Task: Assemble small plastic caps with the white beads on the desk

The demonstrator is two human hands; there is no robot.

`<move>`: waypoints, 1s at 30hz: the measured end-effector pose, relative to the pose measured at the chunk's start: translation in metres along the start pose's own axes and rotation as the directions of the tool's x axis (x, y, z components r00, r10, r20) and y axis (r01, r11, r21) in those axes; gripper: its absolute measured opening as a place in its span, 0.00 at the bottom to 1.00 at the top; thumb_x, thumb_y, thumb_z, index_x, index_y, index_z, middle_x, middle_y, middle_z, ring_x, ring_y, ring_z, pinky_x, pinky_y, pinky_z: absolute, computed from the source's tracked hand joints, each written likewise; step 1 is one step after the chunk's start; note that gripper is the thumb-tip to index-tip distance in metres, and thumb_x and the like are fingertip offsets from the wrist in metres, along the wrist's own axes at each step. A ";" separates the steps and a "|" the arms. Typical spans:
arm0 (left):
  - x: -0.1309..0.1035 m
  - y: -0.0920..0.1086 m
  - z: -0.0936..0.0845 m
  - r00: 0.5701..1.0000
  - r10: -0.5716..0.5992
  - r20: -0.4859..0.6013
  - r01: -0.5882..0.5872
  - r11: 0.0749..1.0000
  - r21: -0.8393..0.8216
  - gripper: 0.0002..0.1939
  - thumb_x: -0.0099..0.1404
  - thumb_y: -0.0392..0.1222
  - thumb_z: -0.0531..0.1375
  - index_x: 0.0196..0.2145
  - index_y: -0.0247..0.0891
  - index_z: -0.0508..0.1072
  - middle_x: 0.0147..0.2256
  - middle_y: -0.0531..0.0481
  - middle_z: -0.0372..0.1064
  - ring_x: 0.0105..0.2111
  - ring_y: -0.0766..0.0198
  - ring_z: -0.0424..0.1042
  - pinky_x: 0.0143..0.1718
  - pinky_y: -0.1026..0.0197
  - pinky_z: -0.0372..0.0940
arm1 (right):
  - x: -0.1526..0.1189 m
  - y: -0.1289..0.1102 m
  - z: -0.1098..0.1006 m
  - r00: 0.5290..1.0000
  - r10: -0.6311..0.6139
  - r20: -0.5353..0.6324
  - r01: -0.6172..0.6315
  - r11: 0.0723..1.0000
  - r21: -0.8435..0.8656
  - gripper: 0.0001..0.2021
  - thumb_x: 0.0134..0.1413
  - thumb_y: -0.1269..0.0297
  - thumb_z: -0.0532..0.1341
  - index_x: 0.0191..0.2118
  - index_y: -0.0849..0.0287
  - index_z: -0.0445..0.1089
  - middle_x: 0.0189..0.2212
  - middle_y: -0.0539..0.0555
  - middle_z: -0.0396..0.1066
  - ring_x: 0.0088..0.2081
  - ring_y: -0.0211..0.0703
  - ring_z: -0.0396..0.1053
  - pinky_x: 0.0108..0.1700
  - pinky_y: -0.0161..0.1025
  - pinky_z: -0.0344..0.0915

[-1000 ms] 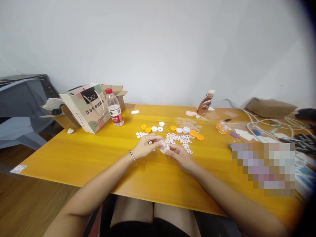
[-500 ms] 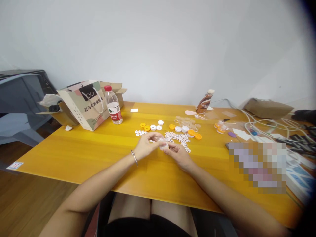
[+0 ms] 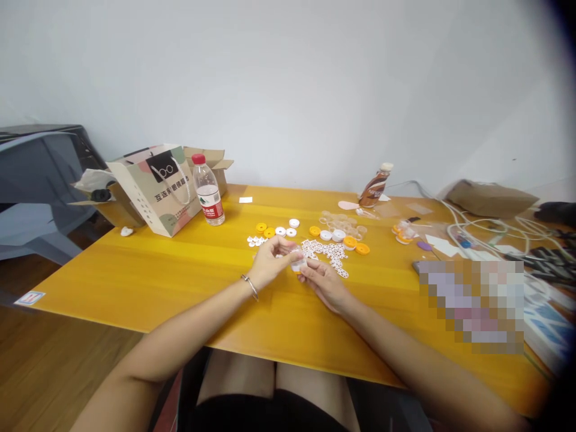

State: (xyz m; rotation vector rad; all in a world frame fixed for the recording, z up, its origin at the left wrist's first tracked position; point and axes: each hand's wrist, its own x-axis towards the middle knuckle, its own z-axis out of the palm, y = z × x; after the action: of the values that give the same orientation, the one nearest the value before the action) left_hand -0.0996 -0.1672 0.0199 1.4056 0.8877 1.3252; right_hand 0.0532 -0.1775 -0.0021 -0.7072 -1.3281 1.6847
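Observation:
Between my two hands is a small clear-and-white plastic piece (image 3: pixel 298 264) with a bit of orange at its lower edge; its exact kind is too small to tell. My left hand (image 3: pixel 271 259) pinches it from the upper left. At its lower right, the fingertips of my right hand (image 3: pixel 327 284) close on it. Just beyond the hands lie many white perforated flat pieces (image 3: pixel 335 255) and small white pointed pieces (image 3: pixel 256 241). Behind them are orange round caps (image 3: pixel 362 248), white round caps (image 3: pixel 332 236) and clear round cups (image 3: pixel 342 222).
A paper bag (image 3: pixel 157 198) and a water bottle (image 3: pixel 208 195) stand at the left, a brown drink bottle (image 3: pixel 375 187) at the back. Near it lies a pink spoon-like piece (image 3: pixel 348 205). White cables (image 3: pixel 477 225) and a brown pouch (image 3: pixel 490 197) are at the right.
The held plastic piece has tilted a little, and orange now shows at its lower edge. My left wrist has shifted slightly right. Both hands keep hold.

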 end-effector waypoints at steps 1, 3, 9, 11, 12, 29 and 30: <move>0.000 -0.001 0.001 1.000 0.006 -0.018 -0.006 1.000 0.004 0.16 0.49 0.45 0.63 0.33 0.33 0.67 0.29 0.50 0.67 0.28 0.69 0.66 0.32 0.64 0.61 | 0.000 0.000 0.000 1.000 0.015 0.001 -0.015 1.000 0.015 0.09 0.43 0.60 0.62 0.30 0.60 0.69 0.24 0.49 0.63 0.26 0.33 0.57 0.30 0.32 0.55; 0.000 0.002 0.000 0.996 0.018 0.087 -0.015 0.999 -0.039 0.16 0.53 0.47 0.60 0.36 0.35 0.67 0.32 0.49 0.67 0.32 0.67 0.67 0.35 0.63 0.61 | 0.000 0.000 0.000 0.998 0.051 0.023 -0.053 0.995 0.083 0.09 0.43 0.60 0.62 0.28 0.60 0.69 0.23 0.49 0.63 0.26 0.33 0.58 0.30 0.33 0.55; -0.001 0.003 0.000 0.984 0.043 0.175 -0.033 0.998 -0.057 0.18 0.50 0.45 0.62 0.39 0.36 0.67 0.34 0.48 0.66 0.33 0.66 0.66 0.37 0.63 0.60 | 0.000 0.000 0.000 0.999 0.027 0.033 -0.031 0.988 0.150 0.07 0.44 0.62 0.62 0.28 0.60 0.69 0.24 0.48 0.63 0.26 0.32 0.58 0.31 0.32 0.55; -0.001 0.000 0.001 0.996 0.062 0.060 -0.061 0.998 -0.020 0.18 0.50 0.45 0.63 0.37 0.36 0.67 0.32 0.50 0.66 0.32 0.67 0.65 0.35 0.64 0.60 | -0.001 0.001 0.001 1.000 0.012 0.028 -0.016 0.991 0.132 0.06 0.44 0.63 0.62 0.29 0.60 0.69 0.25 0.48 0.63 0.26 0.31 0.57 0.31 0.31 0.55; -0.001 0.000 0.001 0.995 0.068 0.076 -0.066 0.997 -0.033 0.16 0.51 0.47 0.61 0.36 0.36 0.67 0.33 0.49 0.66 0.33 0.67 0.65 0.36 0.64 0.60 | -0.001 0.001 0.002 1.000 0.012 0.028 -0.016 0.991 0.133 0.06 0.43 0.63 0.62 0.29 0.60 0.69 0.25 0.48 0.63 0.26 0.31 0.57 0.31 0.31 0.55; -0.001 0.008 -0.002 0.911 -0.009 0.412 0.081 0.984 -0.157 0.17 0.56 0.46 0.57 0.43 0.37 0.66 0.39 0.42 0.67 0.39 0.61 0.68 0.37 0.61 0.62 | -0.003 0.000 0.004 0.997 0.055 0.048 -0.060 0.990 0.128 0.08 0.43 0.60 0.62 0.28 0.59 0.69 0.24 0.49 0.64 0.26 0.33 0.59 0.30 0.33 0.56; -0.001 0.007 0.000 0.923 -0.022 0.385 0.073 0.990 -0.119 0.17 0.56 0.46 0.58 0.42 0.36 0.66 0.37 0.43 0.68 0.37 0.62 0.68 0.36 0.61 0.62 | -0.003 0.001 0.004 0.999 0.039 0.031 -0.042 0.994 0.098 0.08 0.43 0.60 0.62 0.28 0.59 0.69 0.24 0.49 0.64 0.26 0.33 0.59 0.31 0.33 0.56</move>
State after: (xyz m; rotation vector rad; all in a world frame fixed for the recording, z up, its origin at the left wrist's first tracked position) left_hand -0.1007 -0.1705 0.0264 1.4631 0.5583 1.0030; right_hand 0.0505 -0.1819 -0.0016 -0.6577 -1.2487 1.7862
